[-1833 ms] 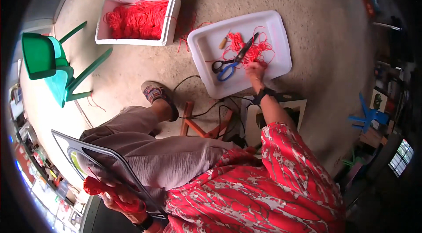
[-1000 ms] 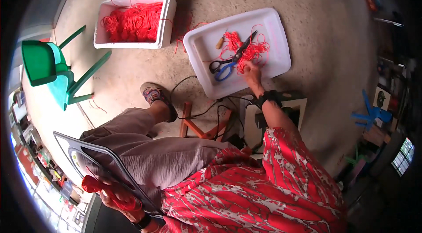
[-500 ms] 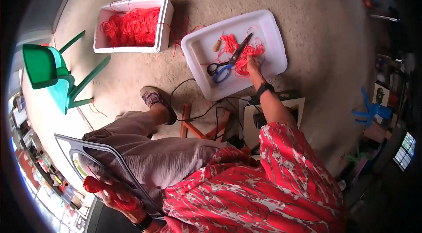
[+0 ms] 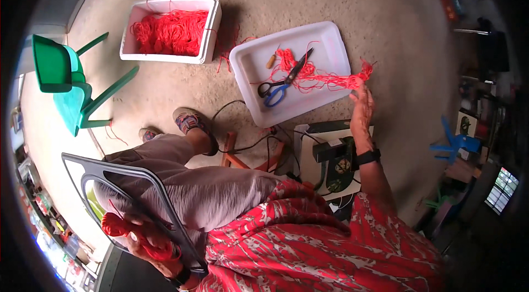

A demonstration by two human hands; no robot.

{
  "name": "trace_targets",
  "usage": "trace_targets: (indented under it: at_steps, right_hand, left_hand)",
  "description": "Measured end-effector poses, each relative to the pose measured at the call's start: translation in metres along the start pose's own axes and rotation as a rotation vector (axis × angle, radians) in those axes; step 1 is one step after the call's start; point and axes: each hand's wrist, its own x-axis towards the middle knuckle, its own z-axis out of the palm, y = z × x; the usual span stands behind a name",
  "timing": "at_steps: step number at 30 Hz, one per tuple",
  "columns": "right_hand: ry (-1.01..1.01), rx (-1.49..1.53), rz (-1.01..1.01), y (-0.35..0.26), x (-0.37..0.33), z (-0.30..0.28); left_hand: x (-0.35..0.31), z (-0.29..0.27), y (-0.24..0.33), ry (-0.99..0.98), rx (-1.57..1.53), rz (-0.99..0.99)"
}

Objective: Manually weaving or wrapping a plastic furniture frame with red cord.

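Observation:
At the right rim of a white plastic tray [image 4: 325,35], my right hand [image 4: 361,107] is closed on a bunch of red string [image 4: 337,79], whose strands trail back into the tray. Large scissors [image 4: 293,73] with one blue and one black handle lie in the tray. Beside them are a tangle of red string [image 4: 286,59] and a short tool with a wooden handle [image 4: 270,61]. At the lower left, my left hand [image 4: 144,241] grips a wound red string bundle [image 4: 114,224], close to a dark grey frame [image 4: 161,186] over my lap. Some left fingers are hidden.
A white foam box [image 4: 214,30] full of red string stands left of the tray. A green plastic chair [image 4: 77,102] is at the far left. Near my foot are an orange-brown wooden stand [image 4: 234,151], black cables [image 4: 220,110] and a pale box [image 4: 308,154].
My right hand has moved right, out from the tray's middle to its right rim, drawing the red strands out with it. My left hand stays nearly in place with its bundle.

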Motion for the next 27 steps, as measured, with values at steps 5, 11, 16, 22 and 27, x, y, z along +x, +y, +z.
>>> trace_targets:
  at_steps: [5, 11, 16, 22, 27]
  right_hand:
    - [0.083, 0.037, -0.008, -0.039, 0.001, -0.01]
    - [0.087, 0.042, 0.003, -0.028, -0.006, -0.006]
    - [0.111, 0.056, 0.006, -0.026, -0.009, -0.013]
    - [0.207, 0.07, -0.118, -0.049, -0.011, -0.019]
    - [0.191, 0.062, -0.241, -0.068, -0.018, -0.025]
  left_hand:
    - [0.0, -0.003, -0.002, -0.045, -0.02, -0.007]
    - [-0.003, -0.008, -0.007, 0.032, -0.055, -0.009]
    - [-0.003, -0.006, -0.011, 0.039, -0.034, 0.024]
    - [0.001, -0.009, -0.014, -0.053, -0.008, 0.053]
    - [0.001, -0.016, -0.015, -0.015, -0.052, 0.027]
